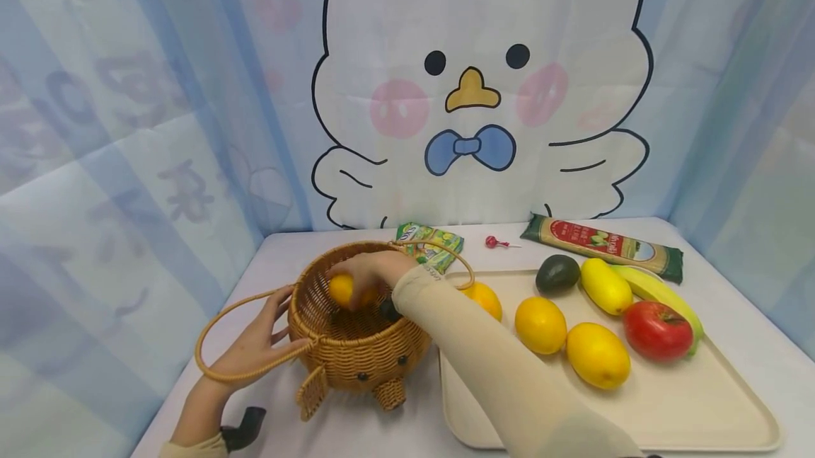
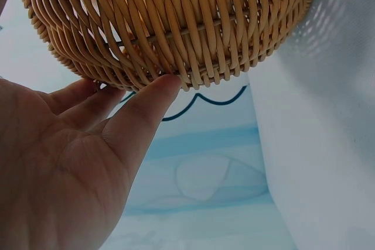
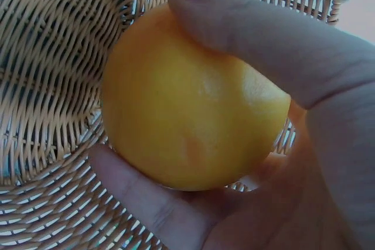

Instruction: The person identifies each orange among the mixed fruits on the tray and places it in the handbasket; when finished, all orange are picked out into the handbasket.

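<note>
A round wicker basket [image 1: 356, 359] with an animal face and thin looped handles stands on the left half of the table. My left hand [image 1: 255, 345] holds its left rim, with one handle loop lying across the hand; in the left wrist view the thumb [image 2: 146, 106] presses on the woven edge. Inside the basket, my right hand [image 1: 369, 272] grips a smooth yellow-orange orange [image 3: 193, 100] between thumb and fingers. The wicker wall and floor show around the fruit in the right wrist view.
Right of the basket, a cream tray [image 1: 688, 415] bears several yellow fruits [image 1: 598, 355], a red apple [image 1: 657, 330], a banana [image 1: 662, 295] and an avocado [image 1: 557, 275]. Behind lie a green packet [image 1: 439, 242], a red lollipop [image 1: 493, 241] and a long pasta pack [image 1: 605, 242].
</note>
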Action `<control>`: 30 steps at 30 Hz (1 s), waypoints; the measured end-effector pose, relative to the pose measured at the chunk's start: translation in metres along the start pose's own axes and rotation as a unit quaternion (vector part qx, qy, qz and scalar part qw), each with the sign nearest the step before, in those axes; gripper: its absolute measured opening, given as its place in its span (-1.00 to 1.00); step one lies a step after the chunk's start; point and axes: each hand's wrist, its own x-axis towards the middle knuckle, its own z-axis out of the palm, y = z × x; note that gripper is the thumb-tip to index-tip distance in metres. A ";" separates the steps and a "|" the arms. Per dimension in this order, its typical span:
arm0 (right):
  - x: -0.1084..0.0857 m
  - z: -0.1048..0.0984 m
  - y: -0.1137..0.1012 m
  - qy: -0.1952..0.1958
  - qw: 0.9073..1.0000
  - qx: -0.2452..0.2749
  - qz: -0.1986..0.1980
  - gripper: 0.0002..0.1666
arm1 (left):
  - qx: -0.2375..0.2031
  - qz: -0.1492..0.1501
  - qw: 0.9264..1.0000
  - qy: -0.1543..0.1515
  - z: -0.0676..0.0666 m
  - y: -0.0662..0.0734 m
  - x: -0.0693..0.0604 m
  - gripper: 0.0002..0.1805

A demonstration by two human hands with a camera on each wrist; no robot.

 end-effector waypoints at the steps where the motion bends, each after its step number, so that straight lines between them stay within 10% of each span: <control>1: 0.000 0.000 0.000 -0.002 1.000 0.002 0.003 -0.12 | 0.000 0.001 1.000 0.000 0.000 0.000 0.000 -0.03; 30: -0.002 0.007 0.019 -0.020 0.997 -0.031 0.067 -0.18 | 0.002 0.003 1.000 0.004 0.000 0.001 0.000 -0.04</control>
